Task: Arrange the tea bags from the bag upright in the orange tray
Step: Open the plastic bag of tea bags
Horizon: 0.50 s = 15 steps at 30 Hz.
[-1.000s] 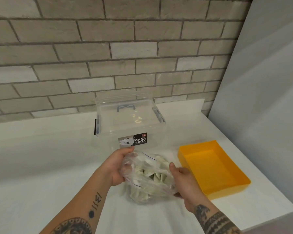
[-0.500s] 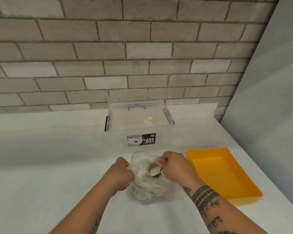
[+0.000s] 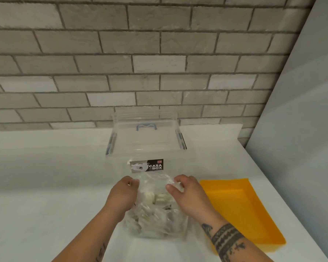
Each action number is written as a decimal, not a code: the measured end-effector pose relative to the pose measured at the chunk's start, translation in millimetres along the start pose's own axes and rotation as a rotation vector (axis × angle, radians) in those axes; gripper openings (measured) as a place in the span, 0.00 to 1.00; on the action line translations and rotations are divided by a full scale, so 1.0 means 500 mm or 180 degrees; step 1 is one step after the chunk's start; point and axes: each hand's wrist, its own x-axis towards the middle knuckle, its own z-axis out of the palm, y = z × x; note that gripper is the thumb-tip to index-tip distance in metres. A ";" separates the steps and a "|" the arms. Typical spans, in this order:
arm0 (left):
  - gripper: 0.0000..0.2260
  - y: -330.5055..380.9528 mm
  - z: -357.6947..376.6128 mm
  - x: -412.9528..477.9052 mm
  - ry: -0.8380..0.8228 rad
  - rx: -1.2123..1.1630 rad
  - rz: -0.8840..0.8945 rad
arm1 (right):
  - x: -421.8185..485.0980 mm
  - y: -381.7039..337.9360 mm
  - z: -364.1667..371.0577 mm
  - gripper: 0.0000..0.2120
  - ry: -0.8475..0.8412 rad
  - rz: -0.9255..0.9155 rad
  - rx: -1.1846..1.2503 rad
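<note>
A clear plastic bag (image 3: 155, 222) full of pale tea bags (image 3: 160, 197) stands on the white counter in front of me. My left hand (image 3: 122, 197) pinches the left side of the bag's mouth. My right hand (image 3: 187, 193) pinches the right side, so the mouth is pulled apart and the tea bags show inside. The orange tray (image 3: 242, 210) lies to the right of the bag, with nothing in it.
A clear lidded storage box (image 3: 146, 140) with a "CASA BOX" label stands just behind the bag, against the brick wall (image 3: 140, 63). A grey wall panel (image 3: 301, 129) borders the counter on the right. The white counter (image 3: 45, 186) stretches to the left.
Both hands have gone from cradling the bag's sides to gripping its top edges and have drawn them apart. The bag now stands upright with its mouth wider.
</note>
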 end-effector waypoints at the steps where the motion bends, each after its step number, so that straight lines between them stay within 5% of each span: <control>1: 0.10 0.003 0.009 0.006 0.0090 -0.0173 -0.0025 | 0.003 -0.004 0.002 0.12 0.0018 -0.0100 -0.0024; 4: 0.09 0.025 0.030 0.019 0.0198 -0.0699 -0.0111 | 0.027 -0.010 0.000 0.13 -0.0102 -0.0015 0.0182; 9: 0.09 0.053 0.043 0.027 0.0350 -0.1482 -0.0113 | 0.067 -0.019 -0.029 0.14 -0.0502 0.0889 0.1762; 15: 0.13 0.049 0.033 0.014 0.0431 -0.1729 0.0113 | 0.119 -0.004 -0.069 0.11 -0.0641 0.1232 0.2862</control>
